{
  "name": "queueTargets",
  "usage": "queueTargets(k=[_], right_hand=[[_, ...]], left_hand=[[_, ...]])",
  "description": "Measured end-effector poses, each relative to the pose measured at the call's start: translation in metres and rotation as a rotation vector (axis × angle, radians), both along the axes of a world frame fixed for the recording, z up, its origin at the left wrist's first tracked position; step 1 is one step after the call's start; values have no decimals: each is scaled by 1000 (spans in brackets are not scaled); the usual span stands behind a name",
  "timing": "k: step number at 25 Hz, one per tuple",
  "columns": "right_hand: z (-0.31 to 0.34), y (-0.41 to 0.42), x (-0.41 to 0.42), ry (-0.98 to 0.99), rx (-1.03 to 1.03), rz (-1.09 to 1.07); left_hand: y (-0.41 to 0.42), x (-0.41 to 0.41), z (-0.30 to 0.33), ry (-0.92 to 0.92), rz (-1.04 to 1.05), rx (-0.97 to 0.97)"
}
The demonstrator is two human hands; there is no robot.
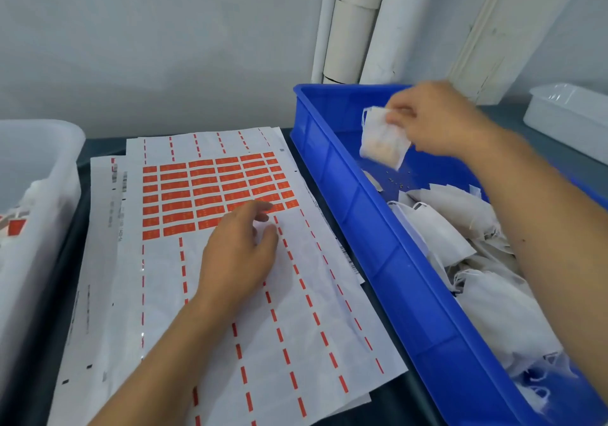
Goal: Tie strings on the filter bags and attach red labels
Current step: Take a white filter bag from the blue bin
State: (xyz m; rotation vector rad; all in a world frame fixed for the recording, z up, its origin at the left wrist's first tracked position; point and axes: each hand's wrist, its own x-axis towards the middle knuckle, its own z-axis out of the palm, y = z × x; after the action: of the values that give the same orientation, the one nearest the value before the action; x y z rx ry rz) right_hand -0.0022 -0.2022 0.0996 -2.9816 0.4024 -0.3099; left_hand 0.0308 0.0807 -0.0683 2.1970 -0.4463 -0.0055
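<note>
The dark worktop (388, 402) carries everything. At about three to five o'clock stands the blue crate (378, 228), with a heap of white filter bags (460, 228) piled in its near end. At six to nine o'clock lie the label sheets (230, 327), the remaining red labels (210, 192) in a block on the top sheet, toward ten o'clock. At nine o'clock a white tub (39, 175) is cut off by the frame edge; something red and white lies inside, probably finished bags, though it is too blurred to be sure.

The right hand (441, 119), at about two o'clock over the crate's far end, pinches one filter bag (383, 139) by its top edge, the bag hanging free. The left hand (240, 251) rests on the top sheet with loosely spread fingers, gripping nothing, its fingertips touching the near row of labels.

To do this step well, I judge the bag should be brought over the sheet while the left hand peels one label from the row's edge, lifting a corner cleanly so it does not fold.

The bag's string is hard to make out through motion blur, so I cannot tell whether it is tied.
</note>
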Motion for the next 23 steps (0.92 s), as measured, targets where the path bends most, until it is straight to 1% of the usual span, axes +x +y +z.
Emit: queueTargets(k=[3,5,7,9,10,13,15,16,20,23], right_hand=[[34,34,6,-194,-3,146],[45,70,13,-219,45,287],[38,109,28,-125,65,432],[16,147,44,40,68,552],[1,164,51,113,86,595],[-45,191,61,289,193,622],[-67,195,66,330,239,608],[-75,195,68,312,260,600],[-84,201,74,199,348,608],[-84,209,78,184,315,597]], left_hand=[[6,2,18,-42,12,-124],[18,3,31,-57,-26,-195],[34,6,40,-31,-79,-324],[48,10,42,21,-108,-490],[56,12,40,37,-98,-534],[70,14,19,44,29,-526],[75,18,3,57,127,-472],[76,21,-2,71,149,-454],[75,23,-4,135,117,-514],[72,21,-6,86,105,-490]])
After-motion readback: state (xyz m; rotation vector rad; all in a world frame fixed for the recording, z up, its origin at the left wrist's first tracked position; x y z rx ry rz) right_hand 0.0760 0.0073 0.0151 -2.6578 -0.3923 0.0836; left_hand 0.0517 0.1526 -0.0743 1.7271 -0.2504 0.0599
